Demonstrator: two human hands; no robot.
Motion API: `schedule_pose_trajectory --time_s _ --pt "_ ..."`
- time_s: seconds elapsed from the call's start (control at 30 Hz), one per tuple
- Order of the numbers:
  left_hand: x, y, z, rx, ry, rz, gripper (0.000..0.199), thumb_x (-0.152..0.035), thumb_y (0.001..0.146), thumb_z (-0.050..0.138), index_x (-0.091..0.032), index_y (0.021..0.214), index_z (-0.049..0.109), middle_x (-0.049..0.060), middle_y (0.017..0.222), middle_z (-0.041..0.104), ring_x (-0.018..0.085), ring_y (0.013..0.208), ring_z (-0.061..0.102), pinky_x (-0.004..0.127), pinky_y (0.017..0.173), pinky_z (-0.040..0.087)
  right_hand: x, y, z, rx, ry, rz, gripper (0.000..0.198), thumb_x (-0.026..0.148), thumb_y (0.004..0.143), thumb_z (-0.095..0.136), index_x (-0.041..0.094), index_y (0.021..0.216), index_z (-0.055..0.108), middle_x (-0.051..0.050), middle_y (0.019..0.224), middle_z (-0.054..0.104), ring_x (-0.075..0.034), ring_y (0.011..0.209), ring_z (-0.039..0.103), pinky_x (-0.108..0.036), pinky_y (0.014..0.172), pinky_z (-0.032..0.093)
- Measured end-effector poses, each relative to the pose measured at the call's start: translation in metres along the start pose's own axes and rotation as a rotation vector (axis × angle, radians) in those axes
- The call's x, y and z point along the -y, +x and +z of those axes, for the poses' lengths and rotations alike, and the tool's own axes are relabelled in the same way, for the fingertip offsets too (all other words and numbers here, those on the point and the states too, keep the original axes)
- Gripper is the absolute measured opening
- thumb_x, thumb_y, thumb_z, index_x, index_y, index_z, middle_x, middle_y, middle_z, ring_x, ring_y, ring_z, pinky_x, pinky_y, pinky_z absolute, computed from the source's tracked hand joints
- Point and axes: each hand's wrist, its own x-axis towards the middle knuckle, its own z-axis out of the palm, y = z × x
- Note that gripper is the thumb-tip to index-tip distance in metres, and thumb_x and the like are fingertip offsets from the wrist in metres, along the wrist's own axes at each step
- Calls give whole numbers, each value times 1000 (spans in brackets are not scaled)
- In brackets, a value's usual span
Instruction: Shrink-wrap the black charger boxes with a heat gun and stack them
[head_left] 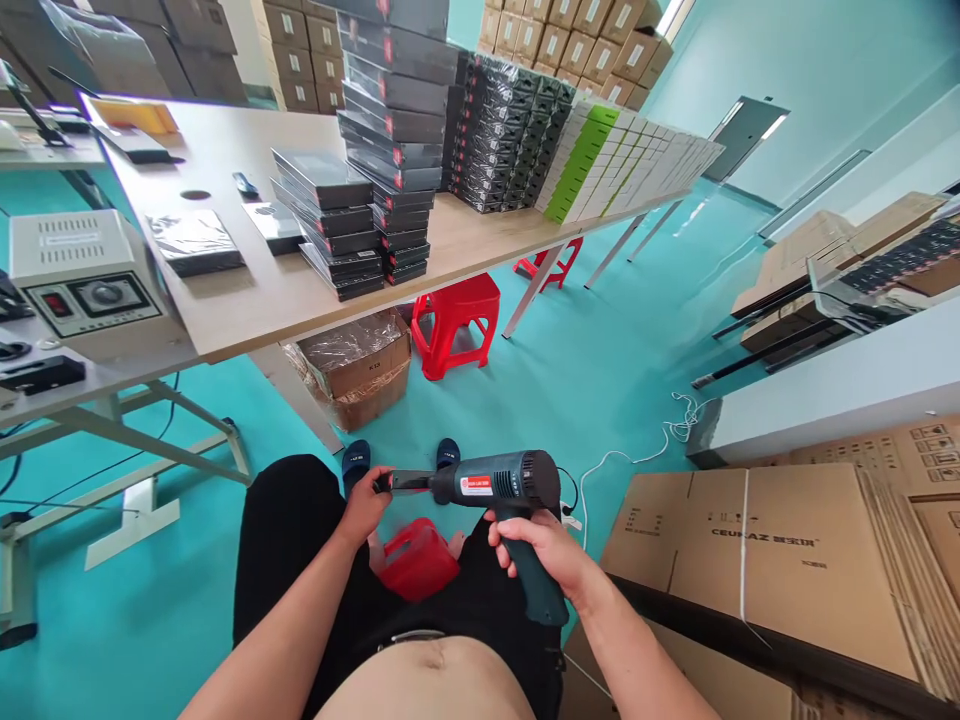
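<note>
My right hand (pixel 536 545) is wrapped around the handle of a dark heat gun (pixel 517 478), which has a red and white label on its barrel. Its nozzle points left, toward my left hand (pixel 367 505). Between thumb and fingers, my left hand pinches a thin dark box (pixel 409 481), seen nearly edge-on in front of the nozzle. Whether nozzle and box touch, I cannot tell. Below them, a red plastic stool (pixel 420 560) shows between my legs.
A wooden table (pixel 262 325) carries stacked black boxes (pixel 397 120), wrapped packs (pixel 502 130) and white boxes (pixel 645 160). A grey control unit (pixel 82 280) stands left. Cartons (pixel 675 530) lie right, a white cable (pixel 600 465) on the floor. Red stools (pixel 461 315) stand beyond.
</note>
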Motion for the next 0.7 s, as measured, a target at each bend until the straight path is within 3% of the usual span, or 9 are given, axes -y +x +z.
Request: schedule_pose_trajectory --time_s 0.17,0.3,0.47,0.63,0.7 --pt "-3 -1 0 1 -17 3 46 -16 62 50 -18 106 64 3 96 65 20 90 58 31 82 44 2 -3 6 -102 -5 -5 35 34 74 67 10 99 64 -5 75 64 -13 58 59 -25 50 50" --pt "-6 -1 0 14 -45 12 40 -18 63 50 -18 102 63 2 90 64 19 86 58 29 78 46 -2 -6 6 16 -19 7 34 33 75 65 10 100 64 -6 78 66 -14 59 60 -25 50 49" --pt "-6 -1 1 23 -27 28 36 -18 63 51 -18 97 64 2 86 65 19 82 59 30 77 46 -1 -7 1 -136 -53 4 34 35 75 66 11 99 64 -5 72 65 -14 56 59 -26 53 50" --pt "-5 0 6 25 35 66 41 -12 58 52 -18 96 67 5 100 65 24 99 57 38 93 42 4 -7 24 127 -136 29 23 31 73 66 10 82 68 -4 60 63 -12 51 56 -25 53 47" --pt "-4 0 6 26 40 85 40 -11 57 53 -19 94 67 6 100 65 24 101 56 40 96 41 5 -4 36 143 -140 -24 22 30 74 64 10 80 68 -4 60 62 -12 53 57 -25 54 47"
